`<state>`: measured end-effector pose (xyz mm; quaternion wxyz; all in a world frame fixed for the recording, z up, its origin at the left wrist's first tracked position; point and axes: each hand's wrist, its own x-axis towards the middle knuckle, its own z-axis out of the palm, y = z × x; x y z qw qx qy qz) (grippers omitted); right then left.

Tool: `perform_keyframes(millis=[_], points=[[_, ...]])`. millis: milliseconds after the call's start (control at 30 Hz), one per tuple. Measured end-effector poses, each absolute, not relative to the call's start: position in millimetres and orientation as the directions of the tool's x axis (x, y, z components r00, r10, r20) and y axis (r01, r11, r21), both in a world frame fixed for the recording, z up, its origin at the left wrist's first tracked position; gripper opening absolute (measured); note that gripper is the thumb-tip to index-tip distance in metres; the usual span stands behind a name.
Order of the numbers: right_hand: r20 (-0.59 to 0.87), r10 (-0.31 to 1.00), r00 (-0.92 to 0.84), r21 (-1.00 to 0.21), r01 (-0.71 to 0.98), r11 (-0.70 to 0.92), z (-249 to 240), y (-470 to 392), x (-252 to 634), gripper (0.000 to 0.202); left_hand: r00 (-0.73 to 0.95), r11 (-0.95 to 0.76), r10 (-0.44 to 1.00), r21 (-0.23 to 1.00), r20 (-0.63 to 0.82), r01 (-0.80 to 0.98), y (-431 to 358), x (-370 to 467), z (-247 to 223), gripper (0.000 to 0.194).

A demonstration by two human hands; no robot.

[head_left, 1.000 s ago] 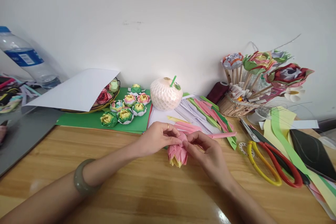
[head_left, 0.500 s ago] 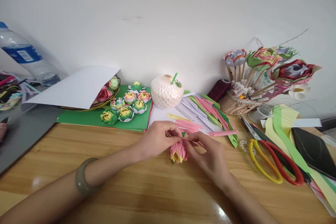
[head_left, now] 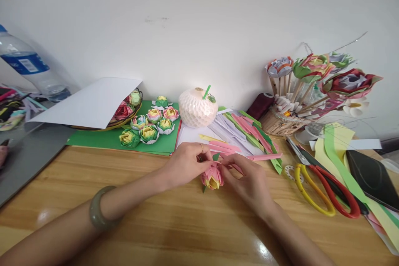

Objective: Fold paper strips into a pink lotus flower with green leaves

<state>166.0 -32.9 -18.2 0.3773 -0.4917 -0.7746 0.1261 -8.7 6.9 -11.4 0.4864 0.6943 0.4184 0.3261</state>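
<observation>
Both the left hand and right hand pinch the pink-and-yellow folded-paper flower, which sits between their fingertips.

A craft workspace: scissors at right, folded paper strips mid-frame, 8 paper flowers left of centre.

Flower: pink outside, yellow centre, green bits at edge. Scissors: one handle yellow, one red. Bottle: blue label, white barcode patch. Large sheet: plain green.
</observation>
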Motion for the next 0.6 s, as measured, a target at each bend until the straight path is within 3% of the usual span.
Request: perform_keyframes(millis=[167,300,467,600], points=[[0.545,0.799,-0.255,-0.493,0.673,0.551,-15,-36,168,0.012,0.505,0.033,0.861,0.997,-0.063,0.068,16,-10,-4,0.020],[0.633,0.714,-0.300,-0.414,0.648,0.639,-14,-34,169,0.018,0.569,0.147,0.807,0.987,-0.161,0.070,19,-9,-2,0.019],[0.707,0.686,-0.172,-0.383,0.722,0.576,-8,-34,168,0.013,0.442,-0.051,0.897,0.993,-0.002,0.108,11,-7,2,0.007],[0.584,0.810,-0.049,-0.601,0.646,0.472,1,-39,164,0.008,0.334,-0.355,0.897,0.923,0.290,0.151,4,-6,-3,0.004]])
